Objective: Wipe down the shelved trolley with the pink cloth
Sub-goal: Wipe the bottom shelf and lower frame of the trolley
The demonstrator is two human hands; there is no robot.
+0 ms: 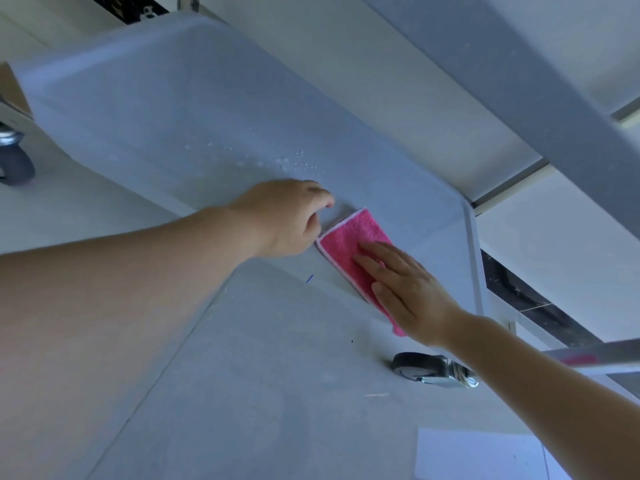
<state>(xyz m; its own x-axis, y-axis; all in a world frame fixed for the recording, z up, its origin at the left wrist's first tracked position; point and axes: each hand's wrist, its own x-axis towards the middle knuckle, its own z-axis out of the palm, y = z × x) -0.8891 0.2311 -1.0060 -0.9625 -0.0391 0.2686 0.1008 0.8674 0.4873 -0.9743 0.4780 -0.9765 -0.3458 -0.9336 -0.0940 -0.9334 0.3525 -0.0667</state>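
Observation:
The trolley's lower shelf (180,98) is a pale grey tray with a raised rim, seen from above. A folded pink cloth (349,237) with a white hem lies on the tray by its near rim. My right hand (405,289) presses flat on the cloth with straight fingers, covering its nearer half. Just left of the cloth, my left hand (287,216) curls its fingers over the shelf's near rim. Water droplets (294,164) dot the tray beyond my left hand.
The trolley's upper shelf (519,81) crosses overhead at the top right. Castor wheels stand on the tiled floor at the lower right (426,368) and far left (14,161). A metal post (595,355) crosses behind my right forearm. A cardboard edge (10,91) shows at left.

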